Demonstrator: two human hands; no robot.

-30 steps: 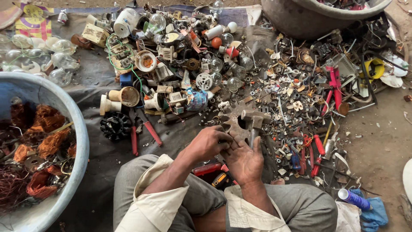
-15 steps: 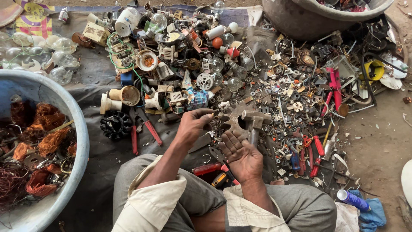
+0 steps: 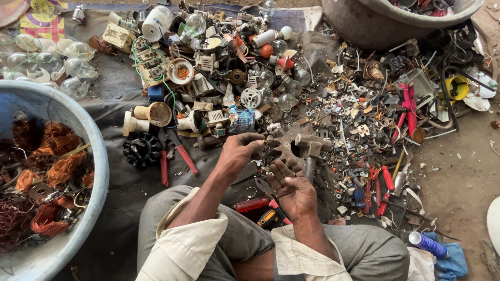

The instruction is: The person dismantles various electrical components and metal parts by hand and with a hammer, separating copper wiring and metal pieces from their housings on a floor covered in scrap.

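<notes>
2 bare hands work over a heap of scrap spread on a dark cloth (image 3: 120, 99) on the ground. The left hand (image 3: 240, 151) reaches forward, its fingers (image 3: 256, 138) pressed together on a small metal piece (image 3: 266, 141) at the near edge of the heap; the piece is too small to tell what it is. The right hand (image 3: 292, 190) lies just beside it, nearer the body, palm partly up, fingers loosely spread and holding nothing that can be made out. A hammer (image 3: 311, 151) stands just beyond the right hand, head up, its handle running down behind the fingertips; whether it touches them cannot be told.

Pliers (image 3: 174, 156) with red grips lie on the cloth to the left of the left hand, next to a black ribbed wheel (image 3: 141, 150). Beyond the hands the heap holds sockets, coils, screws and clear bulbs (image 3: 62, 54). Red screwdrivers (image 3: 383, 190) lie to the right of the hammer. A light blue basin (image 3: 99, 171) on the far left holds tangled copper wire (image 3: 57, 166). A grey tub (image 3: 375, 26) stands at the top right. A yellow-and-black tool (image 3: 268, 217) lies between the knees, under the right wrist. A blue tube (image 3: 428, 244) rests on the dirt by the right knee.
</notes>
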